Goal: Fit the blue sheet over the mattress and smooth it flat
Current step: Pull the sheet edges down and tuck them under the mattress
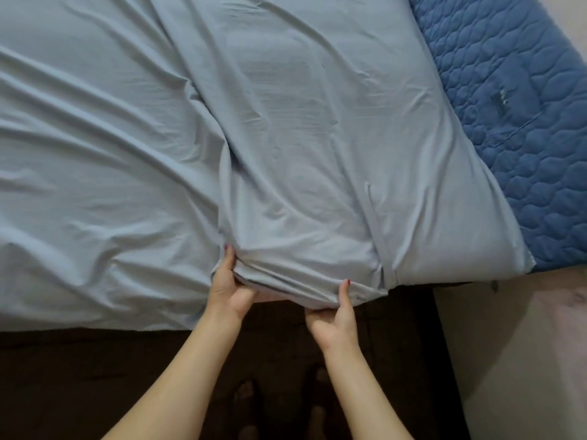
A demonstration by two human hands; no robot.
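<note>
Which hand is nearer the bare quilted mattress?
Right. The right hand grips the blue sheet edge closer to the quilted mattress; the left hand grips it farther left.

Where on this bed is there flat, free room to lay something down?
Free: the quilted mattress strip right of the sheet, and the sheet's broad left side, though rumpled. Crowded: the near edge, where the left hand and right hand grip bunched folds.

Lighting: dim, soft, even; no glare. Shadows: faint in sheet (158, 122) folds, dark floor (95, 376) murky. Focus: slightly soft; edges bowed.
</note>
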